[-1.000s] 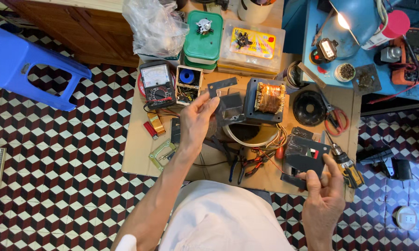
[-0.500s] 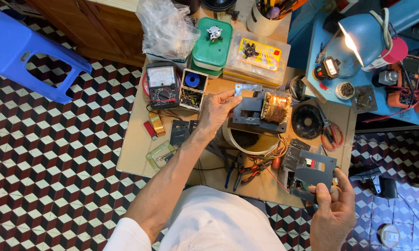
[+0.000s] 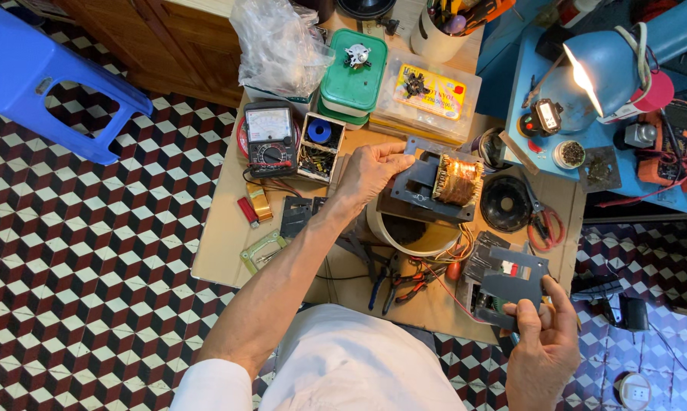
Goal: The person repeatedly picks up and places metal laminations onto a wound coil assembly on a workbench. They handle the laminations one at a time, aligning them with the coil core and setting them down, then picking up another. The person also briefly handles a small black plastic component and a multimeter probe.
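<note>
- The left hand is near the middle of the frame, on the left edge of the transformer; its grip is closed on a thin dark metal plate of the core.
- The transformer, with a copper coil, lies on top of a round white tub at the centre of the tabletop.
- The right hand is at the lower right of the frame; its grip holds a dark flat plate between thumb and fingers, above the tabletop edge.
- A multimeter and a small open box are left of the left hand, in the upper middle.
- Pliers lie below the tub.
- A green box is at the top; a lit blue lamp is at the upper right.
- A blue stool stands on the tiled floor at the upper left.
</note>
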